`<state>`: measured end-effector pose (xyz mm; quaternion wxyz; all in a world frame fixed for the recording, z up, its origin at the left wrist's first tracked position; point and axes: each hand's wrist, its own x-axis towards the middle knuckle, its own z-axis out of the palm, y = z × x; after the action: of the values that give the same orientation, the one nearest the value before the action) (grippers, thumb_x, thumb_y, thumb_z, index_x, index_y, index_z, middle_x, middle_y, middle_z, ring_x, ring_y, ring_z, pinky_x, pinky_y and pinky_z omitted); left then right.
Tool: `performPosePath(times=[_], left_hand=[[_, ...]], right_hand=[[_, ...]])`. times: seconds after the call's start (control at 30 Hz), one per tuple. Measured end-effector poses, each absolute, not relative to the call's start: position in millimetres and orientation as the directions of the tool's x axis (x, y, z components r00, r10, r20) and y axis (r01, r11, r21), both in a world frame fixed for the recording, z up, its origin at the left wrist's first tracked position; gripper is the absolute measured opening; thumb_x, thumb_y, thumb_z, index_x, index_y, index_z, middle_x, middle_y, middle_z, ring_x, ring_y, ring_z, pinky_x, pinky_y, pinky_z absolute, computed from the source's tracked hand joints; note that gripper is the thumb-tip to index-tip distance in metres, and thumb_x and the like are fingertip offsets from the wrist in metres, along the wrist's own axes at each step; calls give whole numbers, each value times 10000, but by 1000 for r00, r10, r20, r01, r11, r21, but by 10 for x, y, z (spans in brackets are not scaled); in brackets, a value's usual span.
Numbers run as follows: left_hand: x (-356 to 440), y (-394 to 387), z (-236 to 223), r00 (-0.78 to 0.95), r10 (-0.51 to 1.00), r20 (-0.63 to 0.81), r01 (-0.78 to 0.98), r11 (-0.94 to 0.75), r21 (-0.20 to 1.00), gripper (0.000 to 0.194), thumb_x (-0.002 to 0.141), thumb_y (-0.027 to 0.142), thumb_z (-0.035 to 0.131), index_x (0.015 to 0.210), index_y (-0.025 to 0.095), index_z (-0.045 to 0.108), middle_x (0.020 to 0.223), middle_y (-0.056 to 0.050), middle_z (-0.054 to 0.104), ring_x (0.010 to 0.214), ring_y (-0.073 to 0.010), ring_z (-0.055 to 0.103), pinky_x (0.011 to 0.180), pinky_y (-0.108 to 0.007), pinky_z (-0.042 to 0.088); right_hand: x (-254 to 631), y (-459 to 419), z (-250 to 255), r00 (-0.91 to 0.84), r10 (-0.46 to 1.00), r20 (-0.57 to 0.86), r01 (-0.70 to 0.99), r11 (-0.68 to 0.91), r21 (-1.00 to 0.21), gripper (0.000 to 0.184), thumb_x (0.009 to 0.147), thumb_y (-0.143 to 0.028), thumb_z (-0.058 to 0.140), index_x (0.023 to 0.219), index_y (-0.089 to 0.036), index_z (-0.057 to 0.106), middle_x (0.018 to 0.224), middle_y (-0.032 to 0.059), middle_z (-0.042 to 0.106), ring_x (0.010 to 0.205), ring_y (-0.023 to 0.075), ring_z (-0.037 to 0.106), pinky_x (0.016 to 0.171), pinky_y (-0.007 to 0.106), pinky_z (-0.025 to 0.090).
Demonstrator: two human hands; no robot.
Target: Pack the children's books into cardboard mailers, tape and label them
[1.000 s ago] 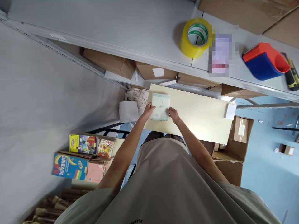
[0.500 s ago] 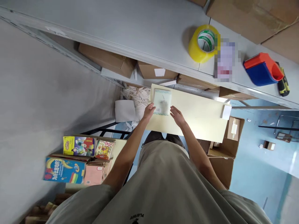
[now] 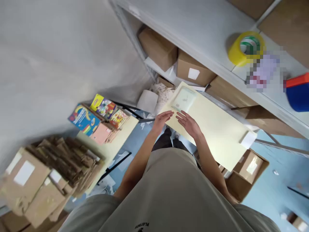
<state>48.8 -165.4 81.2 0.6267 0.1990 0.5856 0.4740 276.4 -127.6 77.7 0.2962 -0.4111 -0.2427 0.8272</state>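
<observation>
A flat, pale green and white packet or booklet [image 3: 184, 98] lies near the far left end of the cream tabletop [image 3: 214, 129]; blur hides its print. My left hand [image 3: 163, 120] hovers at the table's near edge, fingers stretched out and holding nothing. Close beside it, my right hand [image 3: 188, 123] is raised with its fingers spread, also without anything in it. Both hands are just on the near side of the packet, apart from it.
Above the table runs a grey shelf with yellow tape [image 3: 246, 48], a red-blue tape dispenser [image 3: 299, 91] and cardboard boxes [image 3: 196, 69]. Colourful books [image 3: 84, 119] and flattened cartons [image 3: 65, 161] occupy a left side table. An open carton [image 3: 246, 174] stands at right; a white block [image 3: 248, 139] sits on the table's right end.
The view has swung left, bringing the stacked cartons into sight. My hands have drawn back from the packet's sides toward me and closer together. The packet stays on the table.
</observation>
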Motion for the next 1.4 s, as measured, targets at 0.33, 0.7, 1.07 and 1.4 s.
performPosePath(times=[0.33, 0.7, 1.07, 1.4], left_hand=[[315, -3191, 1329, -389, 777, -495, -423, 326, 845, 524, 818, 628, 1036, 1160, 239, 957, 1220, -135, 919, 1353, -427, 808, 1296, -601, 551], [-487, -4651, 1457, -644, 665, -378, -430, 95, 898, 546, 846, 613, 1036, 1223, 230, 941, 1263, -136, 901, 1306, -384, 812, 1253, -554, 586], [-2487, -6611, 1311, -915, 86, -395, -402, -295, 867, 477, 907, 452, 999, 1257, 218, 773, 1544, -191, 784, 1525, -334, 748, 1303, -475, 603], [-3724, -6785, 1226, -844, -44, -534, -460, -451, 765, 408, 1146, 435, 790, 1472, 201, 716, 1617, -210, 743, 1476, -291, 788, 1170, -350, 699]], right_hand=[[2293, -2137, 837, -780, 345, -521, 3, -831, -556, 688, 888, -763, 885, 1450, -374, 803, 1673, 72, 759, 1622, 341, 672, 1442, 571, 440], [1122, -3018, 1089, -878, 104, -468, 254, -727, -638, 610, 944, -723, 842, 1434, -361, 811, 1645, 81, 777, 1599, 335, 690, 1422, 567, 449], [-677, -4261, 1282, -887, -14, -461, 372, -612, -698, 461, 983, -594, 859, 1351, -317, 835, 1508, 71, 855, 1479, 318, 771, 1331, 483, 555], [-1388, -4588, 1410, -870, 2, -494, 424, -509, -749, 448, 986, -593, 895, 1312, -291, 837, 1457, 94, 872, 1422, 318, 801, 1301, 478, 582]])
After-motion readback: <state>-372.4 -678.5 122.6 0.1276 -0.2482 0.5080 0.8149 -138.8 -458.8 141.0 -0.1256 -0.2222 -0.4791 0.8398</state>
